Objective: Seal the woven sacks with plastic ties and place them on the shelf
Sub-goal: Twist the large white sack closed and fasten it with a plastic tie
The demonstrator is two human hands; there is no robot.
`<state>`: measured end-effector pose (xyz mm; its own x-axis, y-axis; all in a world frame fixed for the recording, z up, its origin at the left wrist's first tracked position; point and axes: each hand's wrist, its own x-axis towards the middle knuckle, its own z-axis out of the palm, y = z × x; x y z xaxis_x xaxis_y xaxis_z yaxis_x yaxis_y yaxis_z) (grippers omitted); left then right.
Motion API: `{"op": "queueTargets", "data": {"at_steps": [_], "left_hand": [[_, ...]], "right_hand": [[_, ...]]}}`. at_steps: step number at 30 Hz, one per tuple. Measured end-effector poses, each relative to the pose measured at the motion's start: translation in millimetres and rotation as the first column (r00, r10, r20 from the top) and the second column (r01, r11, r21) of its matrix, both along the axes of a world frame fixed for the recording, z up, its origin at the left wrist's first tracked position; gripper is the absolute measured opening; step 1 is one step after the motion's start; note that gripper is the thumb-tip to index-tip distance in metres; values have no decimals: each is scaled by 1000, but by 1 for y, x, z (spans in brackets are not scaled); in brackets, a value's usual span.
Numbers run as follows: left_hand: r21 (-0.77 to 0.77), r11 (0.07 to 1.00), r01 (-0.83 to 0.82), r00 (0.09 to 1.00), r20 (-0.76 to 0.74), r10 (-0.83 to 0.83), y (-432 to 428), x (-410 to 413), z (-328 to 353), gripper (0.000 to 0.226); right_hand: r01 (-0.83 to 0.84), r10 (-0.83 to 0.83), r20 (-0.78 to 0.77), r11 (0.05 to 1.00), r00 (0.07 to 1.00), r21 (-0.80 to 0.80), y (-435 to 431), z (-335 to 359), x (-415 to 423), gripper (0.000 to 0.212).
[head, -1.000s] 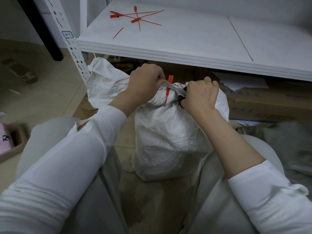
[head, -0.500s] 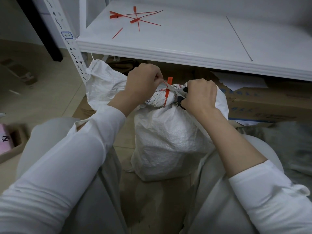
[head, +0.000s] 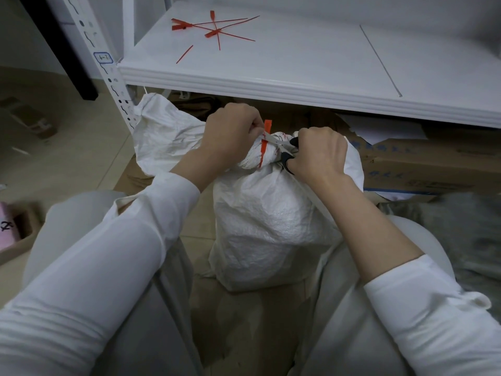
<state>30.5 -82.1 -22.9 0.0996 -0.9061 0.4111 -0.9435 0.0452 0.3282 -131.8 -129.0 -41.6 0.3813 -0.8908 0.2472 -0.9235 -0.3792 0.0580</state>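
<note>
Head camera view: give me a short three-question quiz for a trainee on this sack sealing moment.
1. True or false: the woven sack already stands on the shelf.
2. The right hand holds: A pliers, B scissors, C a knife?
3. Fill in: the plastic tie round the sack's neck is ____ in colour.
Key: 1 false; 2 B; 3 red.

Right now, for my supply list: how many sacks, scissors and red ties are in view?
woven sacks: 2
scissors: 1
tie on sack: 1
loose ties on shelf: about 4, overlapping
cut strip: 1
total: about 9
</note>
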Motion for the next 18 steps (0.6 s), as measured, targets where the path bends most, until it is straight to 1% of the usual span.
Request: {"op": "queueTargets", "data": {"at_steps": [4,6,10,15,18], "left_hand": [[22,997,71,996,50,-72,7,-15,-4,17],[11,998,67,997,38,-68,8,-15,-4,17],[-37,999,-10,1000,-16,9,5,-3,-1,16],[-18,996,-83,994,-80,81,0,8,-4,16],[-26,989,-149,978,-155,143,-1,13,-1,15]], "right_hand": [[-28,27,-14,999,1000,-28,1,-6,3,32],[-39,39,-3,999,999,-18,1,-5,4,33],[-29,28,23,1000,999,9,0,-1,4,30],[-12,12,9,999,1000,48,2,3,4,24],[-5,5,12,999,1000,54,1,4,0,21]]}}
